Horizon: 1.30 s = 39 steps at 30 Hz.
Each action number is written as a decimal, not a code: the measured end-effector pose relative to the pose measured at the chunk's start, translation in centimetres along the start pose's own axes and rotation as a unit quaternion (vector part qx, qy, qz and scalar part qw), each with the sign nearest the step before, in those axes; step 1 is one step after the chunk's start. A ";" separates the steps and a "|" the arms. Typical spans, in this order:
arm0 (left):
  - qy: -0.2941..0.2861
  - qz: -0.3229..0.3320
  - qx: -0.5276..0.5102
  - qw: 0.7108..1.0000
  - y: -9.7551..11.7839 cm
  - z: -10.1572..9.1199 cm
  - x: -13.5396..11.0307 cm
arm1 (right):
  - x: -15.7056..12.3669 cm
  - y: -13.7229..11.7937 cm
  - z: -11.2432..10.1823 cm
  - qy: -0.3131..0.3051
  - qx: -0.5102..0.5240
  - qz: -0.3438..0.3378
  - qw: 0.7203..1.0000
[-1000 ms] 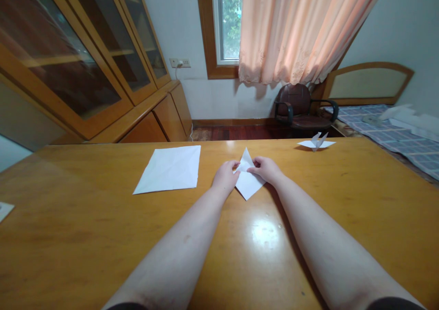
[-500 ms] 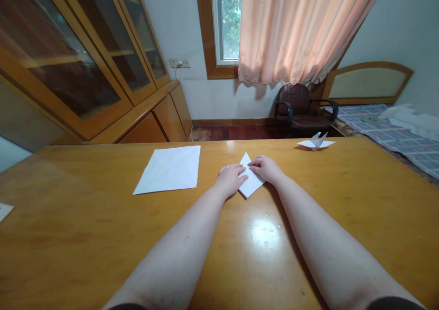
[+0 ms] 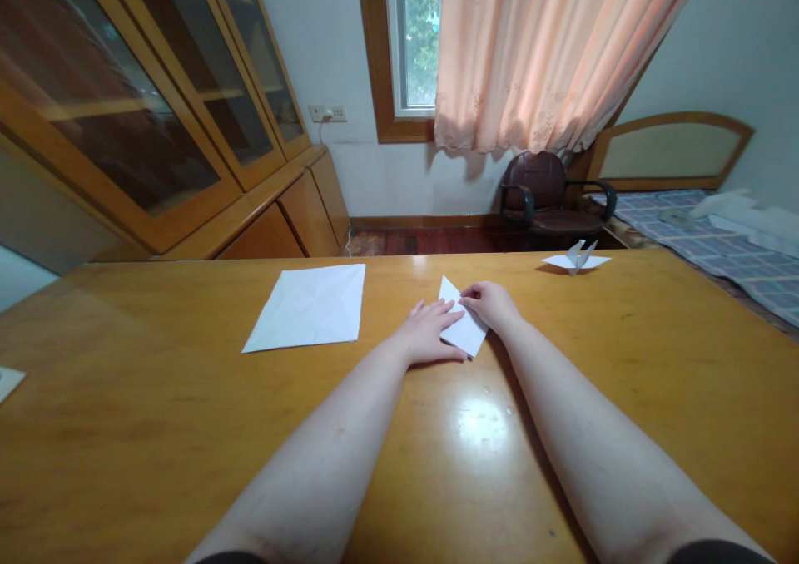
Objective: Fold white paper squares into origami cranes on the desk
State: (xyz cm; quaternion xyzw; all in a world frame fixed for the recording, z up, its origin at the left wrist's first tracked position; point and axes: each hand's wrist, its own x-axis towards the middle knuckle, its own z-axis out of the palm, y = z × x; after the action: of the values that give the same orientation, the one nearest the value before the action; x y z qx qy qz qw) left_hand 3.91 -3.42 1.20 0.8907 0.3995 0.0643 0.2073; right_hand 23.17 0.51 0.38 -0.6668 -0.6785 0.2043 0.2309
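Note:
A small folded piece of white paper (image 3: pixel 469 334), pointed at its far end, lies on the wooden table (image 3: pixel 187 431) between my hands. My left hand (image 3: pixel 430 333) rests over its left side, fingers spread, the thumb along the near edge. At the right side, my right hand (image 3: pixel 492 306) has thumb and index finger pinched together at the paper; its other fingers are curled. Left of my hands a square white sheet (image 3: pixel 312 308) with faint creases lies flat. Farther right stands a folded paper crane (image 3: pixel 575 259) with its wings out.
A corner of a pale object (image 3: pixel 9 381) shows at the left table edge. Beyond the table are a glass-door cabinet (image 3: pixel 175 98), a brown armchair (image 3: pixel 537 194), a peach curtain (image 3: pixel 537 56) and a bed (image 3: pixel 736 231).
The folded paper has turned slightly, its near corner swinging to the right. My left hand has moved a little right and spread its fingers; the right hand shifted slightly right.

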 end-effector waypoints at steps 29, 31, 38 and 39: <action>0.179 -0.164 -0.056 0.968 -0.9 -0.2 0.5 | -1.2 -0.8 0.1 -0.074 0.120 -0.096 0.985; 0.179 -0.155 -0.055 0.970 -0.9 -0.1 0.4 | -0.9 -0.7 0.2 -0.038 0.072 -0.070 0.994; 0.172 -0.144 -0.042 0.974 -0.3 -0.2 0.3 | -0.6 -0.4 0.0 -0.007 0.044 -0.027 0.999; 0.170 -0.137 -0.045 0.975 -0.2 -0.3 0.3 | -0.7 -0.4 -0.1 -0.015 0.046 -0.036 0.998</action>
State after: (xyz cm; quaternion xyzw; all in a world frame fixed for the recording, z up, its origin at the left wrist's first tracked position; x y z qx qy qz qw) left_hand 3.88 -3.00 1.43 0.7935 0.5436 0.2033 0.1832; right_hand 22.85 -0.18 0.65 -0.6279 -0.6949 0.2367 0.2587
